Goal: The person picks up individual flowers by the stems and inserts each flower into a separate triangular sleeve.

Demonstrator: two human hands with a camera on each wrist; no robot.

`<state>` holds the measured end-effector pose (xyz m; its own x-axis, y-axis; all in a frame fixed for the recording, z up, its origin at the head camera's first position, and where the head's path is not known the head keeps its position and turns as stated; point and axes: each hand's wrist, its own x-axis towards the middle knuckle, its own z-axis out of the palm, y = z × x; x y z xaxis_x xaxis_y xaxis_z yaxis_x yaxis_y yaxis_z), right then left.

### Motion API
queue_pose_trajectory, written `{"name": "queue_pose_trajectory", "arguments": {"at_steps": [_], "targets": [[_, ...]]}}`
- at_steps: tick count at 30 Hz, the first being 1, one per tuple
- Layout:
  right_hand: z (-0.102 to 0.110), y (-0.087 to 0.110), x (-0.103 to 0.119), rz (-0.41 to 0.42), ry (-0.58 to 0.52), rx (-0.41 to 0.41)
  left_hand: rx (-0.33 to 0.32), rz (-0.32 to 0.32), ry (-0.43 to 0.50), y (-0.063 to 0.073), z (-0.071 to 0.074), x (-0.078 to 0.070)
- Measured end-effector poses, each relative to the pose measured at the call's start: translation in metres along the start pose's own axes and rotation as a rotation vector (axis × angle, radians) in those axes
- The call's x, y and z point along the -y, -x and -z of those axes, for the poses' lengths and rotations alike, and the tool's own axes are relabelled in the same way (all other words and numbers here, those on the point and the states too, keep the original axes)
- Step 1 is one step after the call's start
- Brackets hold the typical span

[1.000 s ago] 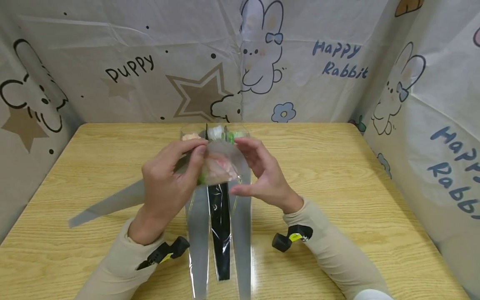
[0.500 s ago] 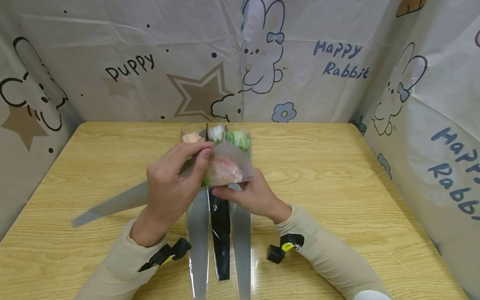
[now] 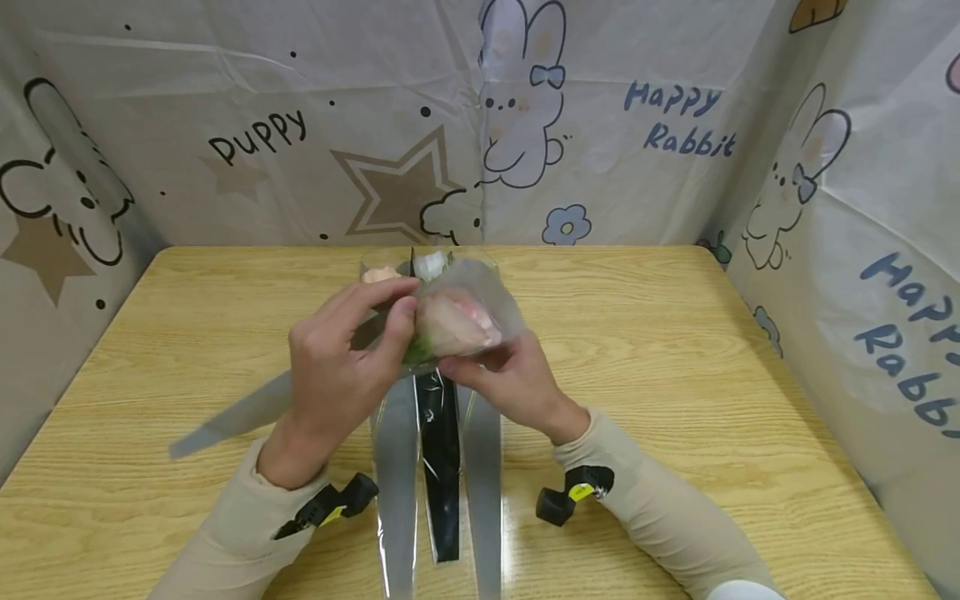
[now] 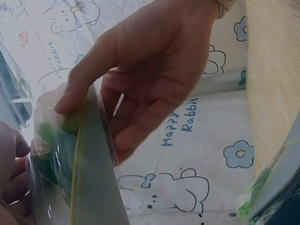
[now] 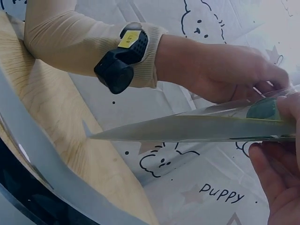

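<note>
A single pink flower (image 3: 459, 321) sits inside a grey, partly clear flower sleeve (image 3: 228, 421), raised over the table with its narrow tail pointing left. My left hand (image 3: 330, 367) pinches the sleeve near its wide end, thumb and fingertips at the left of the bloom. At the lower right of the bloom, my right hand (image 3: 521, 383) grips the sleeve. The left wrist view shows the right thumb (image 4: 70, 101) on the sleeve's face and the other fingers behind it. Green leaves (image 4: 49, 145) show through the clear side.
Beneath the hands, several wrapped flowers lie side by side: a peach flower (image 3: 380, 274) and a white flower (image 3: 431, 265) show at the far end. Their grey sleeves (image 3: 395, 492) and black sleeve (image 3: 441, 467) run toward me. A patterned cloth (image 3: 300, 192) encloses the wooden table (image 3: 637, 333).
My right hand, spread beside the sleeve a second ago, has come in and grips its lower right. The bloom has shifted slightly right and up, covering the green flower behind. The left hand keeps its pinch.
</note>
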<state>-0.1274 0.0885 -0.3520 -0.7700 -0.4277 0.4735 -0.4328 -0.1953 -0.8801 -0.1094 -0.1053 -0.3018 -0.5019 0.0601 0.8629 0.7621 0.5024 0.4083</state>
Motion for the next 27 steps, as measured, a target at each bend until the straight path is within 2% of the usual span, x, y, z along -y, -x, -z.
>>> {"name": "queue_pose_trajectory", "arguments": {"at_steps": [4, 14, 23, 27], "targets": [[0.003, 0.0, 0.002, -0.007, 0.011, -0.035, -0.003, 0.014, -0.005, 0.0, 0.0, 0.001], [0.013, -0.003, 0.005, 0.086, 0.061, -0.118, 0.049, 0.027, -0.015, 0.001, 0.002, 0.004], [0.028, -0.009, 0.014, 0.132, -0.11, -0.193, 0.146, 0.041, -0.027, 0.002, 0.002, 0.004], [0.034, -0.012, 0.019, 0.144, -0.241, -0.222, 0.162, 0.035, 0.002, 0.002, 0.0, 0.003]]}}
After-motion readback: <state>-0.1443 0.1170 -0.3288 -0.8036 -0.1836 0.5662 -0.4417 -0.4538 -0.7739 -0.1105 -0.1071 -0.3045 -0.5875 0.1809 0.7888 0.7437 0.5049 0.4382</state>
